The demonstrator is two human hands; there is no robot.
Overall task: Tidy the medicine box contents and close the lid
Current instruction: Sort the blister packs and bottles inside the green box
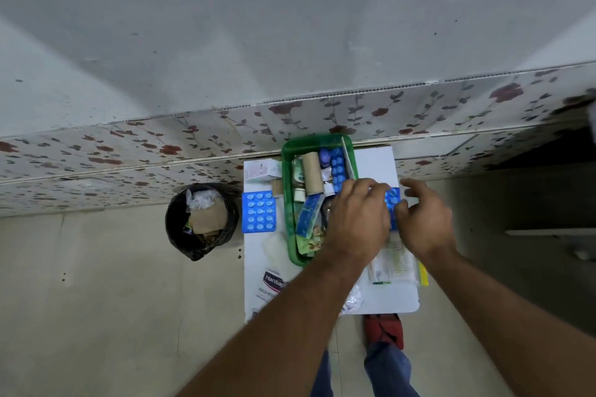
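The green medicine box (pixel 288 200) stands open on a small white table (pixel 374 161), holding a brown roll (pixel 313 177), small bottles, a blue carton (pixel 308 214) and a blue blister strip (pixel 338 166). My left hand (pixel 358 219) covers the box's right side and grips one end of another blue blister strip (pixel 392 198). My right hand (pixel 425 216) pinches the same strip from the right with loosely curled fingers. The rest of that strip is hidden between the hands. A white flat panel (pixel 349 156), possibly the lid, stands on edge at the box's right wall.
A blue blister sheet (pixel 259 212) lies at the table's left edge, white cartons (pixel 263 170) behind it. A plaster packet (pixel 274 282) and clear packets (pixel 395 264) lie at the front. A black-lined bin (pixel 201 219) stands left of the table. A floral tiled wall runs behind.
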